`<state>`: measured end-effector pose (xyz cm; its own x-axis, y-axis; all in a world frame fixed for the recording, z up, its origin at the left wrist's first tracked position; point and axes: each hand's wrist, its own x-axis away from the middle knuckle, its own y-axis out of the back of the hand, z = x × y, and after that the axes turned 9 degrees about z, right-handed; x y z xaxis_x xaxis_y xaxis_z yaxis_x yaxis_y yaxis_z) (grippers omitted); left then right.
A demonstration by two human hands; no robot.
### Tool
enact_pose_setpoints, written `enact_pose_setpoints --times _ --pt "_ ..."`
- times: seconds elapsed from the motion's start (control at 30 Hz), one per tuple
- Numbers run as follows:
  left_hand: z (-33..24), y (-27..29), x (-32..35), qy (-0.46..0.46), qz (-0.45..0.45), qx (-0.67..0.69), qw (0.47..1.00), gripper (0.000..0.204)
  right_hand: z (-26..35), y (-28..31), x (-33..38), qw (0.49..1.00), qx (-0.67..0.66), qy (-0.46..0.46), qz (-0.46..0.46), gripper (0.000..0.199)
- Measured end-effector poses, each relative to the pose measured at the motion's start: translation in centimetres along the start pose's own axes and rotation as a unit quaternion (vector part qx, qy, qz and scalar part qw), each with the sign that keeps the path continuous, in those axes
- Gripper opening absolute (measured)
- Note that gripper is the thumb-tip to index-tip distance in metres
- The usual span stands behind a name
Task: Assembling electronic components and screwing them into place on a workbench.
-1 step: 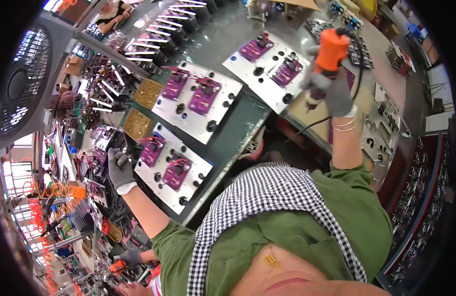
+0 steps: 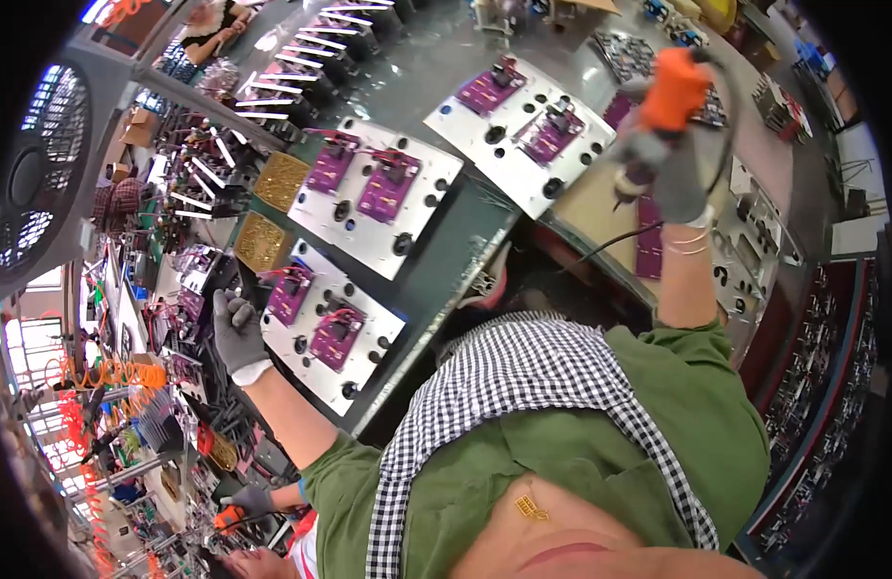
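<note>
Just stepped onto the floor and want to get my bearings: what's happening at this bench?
A person in grey gloves stands at a workbench with three metal plates, each carrying two purple circuit boards. The left hand rests at the edge of the nearest plate. The right hand holds an orange powered screwdriver raised above the bench, clear of the farthest plate.

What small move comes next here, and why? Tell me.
Probably lower the orange power screwdriver in the right hand toward the nearest metal plate: the tool is raised off the bench, while the left hand rests at that plate's edge beside its purple circuit boards.
</note>
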<state>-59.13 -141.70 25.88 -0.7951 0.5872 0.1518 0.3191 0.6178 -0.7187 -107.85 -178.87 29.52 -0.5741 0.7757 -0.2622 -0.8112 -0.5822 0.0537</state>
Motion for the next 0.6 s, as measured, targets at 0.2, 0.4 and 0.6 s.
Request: enact_pose_setpoints --times 0.2,0.4,0.6 --pt "15.2 -9.8 7.7 0.125 0.083 -0.031 0.988 0.008 4.4 14.4 -1.9 0.966 -0.046 0.214 -0.138 0.031" --pt "26.6 -16.7 12.6 0.269 0.144 -0.046 0.951 0.024 4.7 1.1 -5.3 0.944 -0.265 0.107 0.162 0.044" --pt "25.7 -17.6 15.0 0.196 0.107 0.033 0.974 0.036 5.7 -9.4 -4.2 0.846 -0.403 0.201 0.286 0.055"
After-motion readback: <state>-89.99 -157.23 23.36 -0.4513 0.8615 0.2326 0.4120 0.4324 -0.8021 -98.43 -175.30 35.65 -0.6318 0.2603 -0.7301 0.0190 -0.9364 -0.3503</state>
